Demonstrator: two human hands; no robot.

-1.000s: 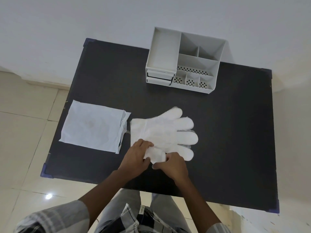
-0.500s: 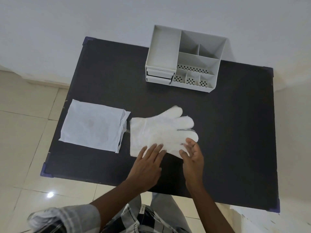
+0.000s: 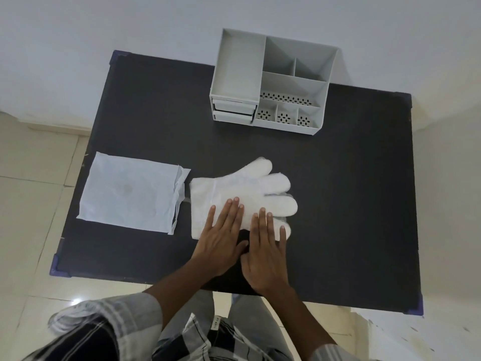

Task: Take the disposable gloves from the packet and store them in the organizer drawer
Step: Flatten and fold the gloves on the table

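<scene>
A stack of translucent white disposable gloves [image 3: 250, 188] lies flat in the middle of the black table [image 3: 351, 204], fingers pointing right. Its near edge is folded over. My left hand [image 3: 223, 238] and my right hand [image 3: 265, 251] lie palm down, side by side, with fingers stretched out on that folded near edge. Neither hand grips anything. The white packet [image 3: 130, 194] lies flat to the left of the gloves, its open mouth facing them. The grey organizer [image 3: 270, 87] stands at the table's far edge, with two shut drawers [image 3: 233, 110] at its front left.
The organizer has an open tray above the drawers and several open compartments to the right. The table's near edge runs just below my wrists. Tiled floor shows to the left and below, a white wall behind.
My hands folded the gloves' near edge, lifted off it briefly, then came down flat and side by side on the fold. The gloves, packet and organizer stayed where they were.
</scene>
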